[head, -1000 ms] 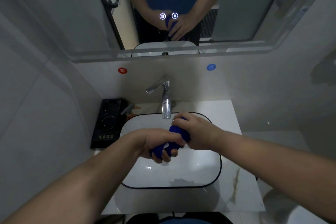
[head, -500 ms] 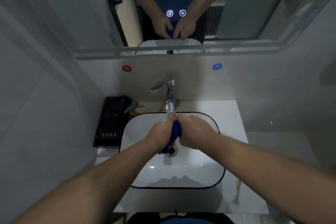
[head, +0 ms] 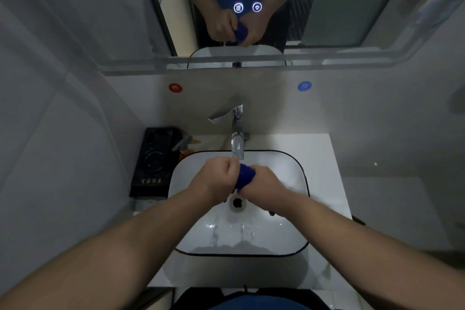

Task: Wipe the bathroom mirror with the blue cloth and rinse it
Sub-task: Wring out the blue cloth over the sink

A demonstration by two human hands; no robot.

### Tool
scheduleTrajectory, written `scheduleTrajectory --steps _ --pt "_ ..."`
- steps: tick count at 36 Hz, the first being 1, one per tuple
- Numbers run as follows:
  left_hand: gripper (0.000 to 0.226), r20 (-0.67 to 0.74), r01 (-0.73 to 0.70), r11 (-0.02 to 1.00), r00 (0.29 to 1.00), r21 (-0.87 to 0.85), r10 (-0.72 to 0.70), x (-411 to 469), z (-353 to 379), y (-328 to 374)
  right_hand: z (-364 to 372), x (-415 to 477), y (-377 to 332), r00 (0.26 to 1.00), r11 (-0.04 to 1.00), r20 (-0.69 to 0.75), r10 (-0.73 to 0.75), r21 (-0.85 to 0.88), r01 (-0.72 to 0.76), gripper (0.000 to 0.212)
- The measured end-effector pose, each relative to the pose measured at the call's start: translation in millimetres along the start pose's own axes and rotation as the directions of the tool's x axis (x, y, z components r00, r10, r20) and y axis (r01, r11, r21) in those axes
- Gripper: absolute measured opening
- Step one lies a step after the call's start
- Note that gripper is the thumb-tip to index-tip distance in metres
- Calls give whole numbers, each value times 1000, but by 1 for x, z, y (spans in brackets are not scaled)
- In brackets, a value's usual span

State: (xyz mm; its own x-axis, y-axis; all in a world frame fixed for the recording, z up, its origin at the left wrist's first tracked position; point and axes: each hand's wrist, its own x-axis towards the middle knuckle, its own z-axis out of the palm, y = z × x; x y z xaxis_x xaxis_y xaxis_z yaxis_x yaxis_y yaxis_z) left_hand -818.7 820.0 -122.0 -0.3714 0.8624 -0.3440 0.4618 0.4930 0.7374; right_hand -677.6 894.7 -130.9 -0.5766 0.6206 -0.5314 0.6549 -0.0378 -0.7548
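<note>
The blue cloth (head: 244,175) is bunched between both hands just under the chrome faucet (head: 237,138) spout, over the white sink (head: 289,171). My left hand (head: 214,178) grips its left side with closed fingers. My right hand (head: 264,187) grips its right side. Only a rounded blue part shows between the fists. Water runs from the spout onto the cloth and pools near the drain (head: 237,203). The mirror (head: 339,7) above reflects my hands and the cloth.
A black box-like item (head: 153,161) and small orange and grey objects (head: 186,145) sit on the counter left of the sink. Red (head: 175,88) and blue (head: 304,86) round stickers mark the wall. Two lit touch icons (head: 247,7) glow on the mirror. Walls stand close on the left.
Both hands moved with the cloth from the middle of the basin up under the spout, and drew closer together around it. Water now shows in the basin.
</note>
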Motion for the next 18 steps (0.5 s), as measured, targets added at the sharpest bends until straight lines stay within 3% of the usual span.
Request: scheduleTrajectory --steps 4,8,14,18 --pt "43 -13 -102 992 995 77 104 3 -12 15 -4 -5 -7 999 985 -19 39 172 -35 18" --pt "41 6 -145 983 989 112 145 3 -18 24 -5 -9 -12 998 981 -46 49 192 -39 20" --pt "38 -39 -143 983 988 111 148 -2 -13 19 -7 -9 -16 994 999 -105 -15 -51 9 14" --pt "33 -31 -120 988 992 100 124 -8 -9 22 -12 -13 -14 991 992 -125 -56 -122 41 19"
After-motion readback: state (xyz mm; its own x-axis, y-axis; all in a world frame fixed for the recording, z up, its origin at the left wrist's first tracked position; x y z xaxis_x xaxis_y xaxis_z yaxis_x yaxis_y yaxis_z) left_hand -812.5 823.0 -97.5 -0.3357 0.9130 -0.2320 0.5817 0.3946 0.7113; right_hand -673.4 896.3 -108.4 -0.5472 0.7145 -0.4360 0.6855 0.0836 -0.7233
